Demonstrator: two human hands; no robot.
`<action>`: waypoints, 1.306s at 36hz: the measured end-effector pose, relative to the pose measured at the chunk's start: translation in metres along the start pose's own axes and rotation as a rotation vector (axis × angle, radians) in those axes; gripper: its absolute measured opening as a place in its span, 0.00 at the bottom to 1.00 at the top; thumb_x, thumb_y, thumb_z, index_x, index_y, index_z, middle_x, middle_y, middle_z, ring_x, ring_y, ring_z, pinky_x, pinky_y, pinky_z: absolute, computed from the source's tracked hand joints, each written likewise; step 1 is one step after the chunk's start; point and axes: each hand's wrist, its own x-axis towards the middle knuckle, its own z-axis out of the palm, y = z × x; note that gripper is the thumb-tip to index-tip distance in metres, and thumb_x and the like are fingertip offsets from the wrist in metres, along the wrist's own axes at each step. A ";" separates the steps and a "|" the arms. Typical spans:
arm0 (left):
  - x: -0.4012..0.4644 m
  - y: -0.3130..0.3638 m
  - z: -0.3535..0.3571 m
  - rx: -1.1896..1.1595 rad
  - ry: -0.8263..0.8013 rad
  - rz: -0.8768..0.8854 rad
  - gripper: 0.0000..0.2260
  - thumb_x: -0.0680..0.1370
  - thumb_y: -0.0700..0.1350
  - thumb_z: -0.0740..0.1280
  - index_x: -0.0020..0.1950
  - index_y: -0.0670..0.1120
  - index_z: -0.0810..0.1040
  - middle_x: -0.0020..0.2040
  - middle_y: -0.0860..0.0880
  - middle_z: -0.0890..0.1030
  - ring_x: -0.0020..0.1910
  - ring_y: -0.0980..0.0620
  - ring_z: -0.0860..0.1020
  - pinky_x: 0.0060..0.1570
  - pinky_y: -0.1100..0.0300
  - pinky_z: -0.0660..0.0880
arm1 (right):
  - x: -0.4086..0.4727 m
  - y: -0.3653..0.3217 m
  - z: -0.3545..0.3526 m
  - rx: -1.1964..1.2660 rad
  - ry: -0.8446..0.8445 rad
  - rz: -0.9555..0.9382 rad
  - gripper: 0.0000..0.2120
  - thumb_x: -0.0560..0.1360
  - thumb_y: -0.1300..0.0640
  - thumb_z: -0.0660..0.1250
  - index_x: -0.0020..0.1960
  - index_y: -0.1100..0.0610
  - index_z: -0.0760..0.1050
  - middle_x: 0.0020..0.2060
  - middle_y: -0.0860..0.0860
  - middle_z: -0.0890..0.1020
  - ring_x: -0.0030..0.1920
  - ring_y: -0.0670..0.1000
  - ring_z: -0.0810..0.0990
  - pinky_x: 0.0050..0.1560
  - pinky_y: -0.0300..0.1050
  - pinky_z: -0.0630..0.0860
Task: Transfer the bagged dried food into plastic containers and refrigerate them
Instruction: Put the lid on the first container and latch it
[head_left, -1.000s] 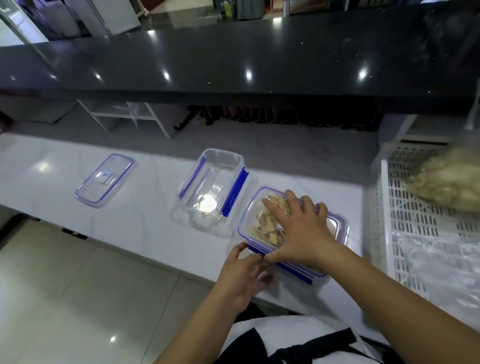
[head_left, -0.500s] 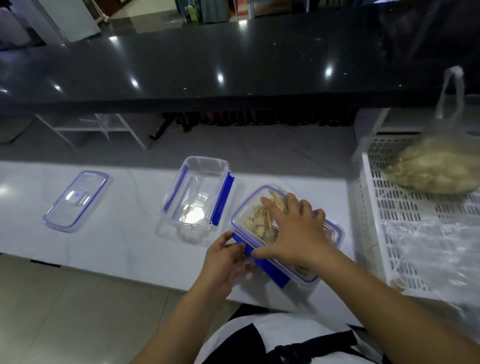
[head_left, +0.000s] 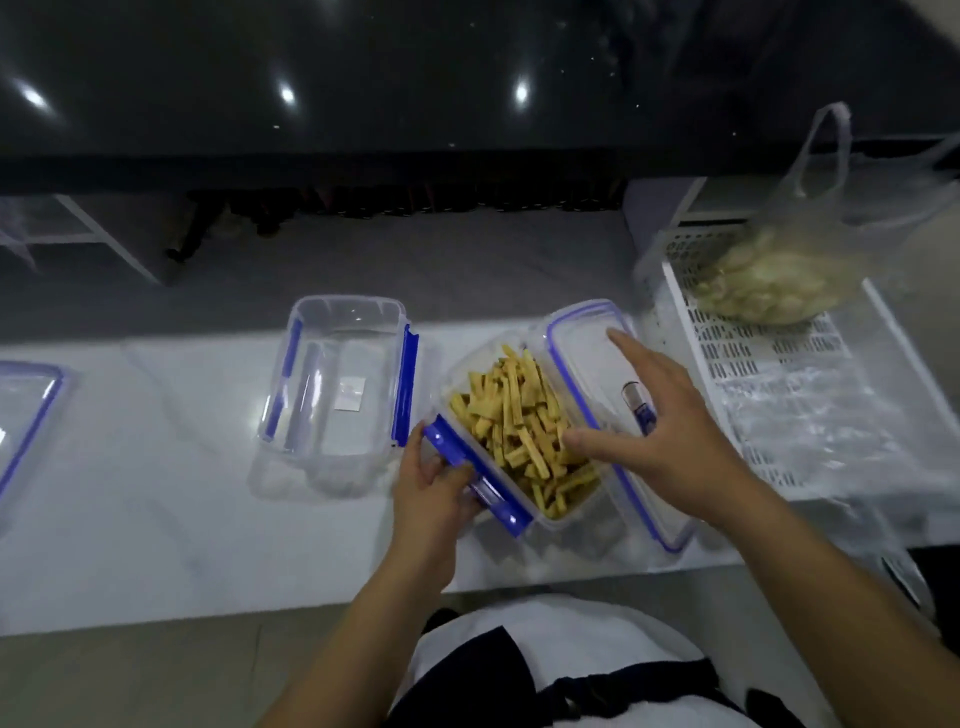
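Note:
A clear container (head_left: 582, 506) full of yellow dried sticks (head_left: 519, 415) stands on the white counter in the head view. My left hand (head_left: 431, 493) grips its blue side latch (head_left: 467, 467) at the near left edge. The blue-rimmed lid (head_left: 587, 343) lies shifted to the right, half off the container, so the food is uncovered. My right hand (head_left: 670, 447) rests on that lid with fingers spread and straight. A clear bag of pale dried food (head_left: 769, 280) lies in the white basket (head_left: 779, 395) at the right.
An empty clear container (head_left: 337, 379) with blue latches stands just left of the filled one. Another lid (head_left: 26, 415) lies at the far left edge. A raised black counter (head_left: 363, 78) runs along the back. Crumpled clear plastic (head_left: 810, 415) sits in the basket.
The lid, pressed flat on the filled container before, has slid to the right and uncovered the food. My left hand has taken hold of the blue latch.

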 end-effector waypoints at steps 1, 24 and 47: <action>-0.001 -0.004 0.000 -0.021 -0.018 -0.004 0.30 0.79 0.30 0.64 0.74 0.57 0.66 0.64 0.45 0.80 0.60 0.42 0.81 0.51 0.40 0.81 | -0.007 0.004 -0.003 -0.051 0.013 0.034 0.54 0.51 0.20 0.69 0.73 0.27 0.52 0.77 0.42 0.57 0.75 0.50 0.59 0.71 0.57 0.65; -0.007 -0.020 0.002 -0.001 -0.212 -0.060 0.31 0.80 0.32 0.64 0.75 0.61 0.64 0.61 0.44 0.82 0.57 0.41 0.83 0.47 0.42 0.82 | -0.017 -0.003 0.044 -0.679 -0.062 0.173 0.52 0.58 0.23 0.67 0.73 0.26 0.41 0.79 0.53 0.47 0.77 0.61 0.49 0.73 0.63 0.53; 0.000 -0.013 -0.003 0.043 -0.200 -0.116 0.31 0.80 0.34 0.66 0.76 0.60 0.63 0.60 0.45 0.83 0.55 0.43 0.84 0.44 0.47 0.82 | -0.045 0.002 0.036 -0.838 -0.091 0.178 0.51 0.55 0.19 0.59 0.75 0.28 0.48 0.78 0.56 0.51 0.74 0.62 0.54 0.70 0.63 0.56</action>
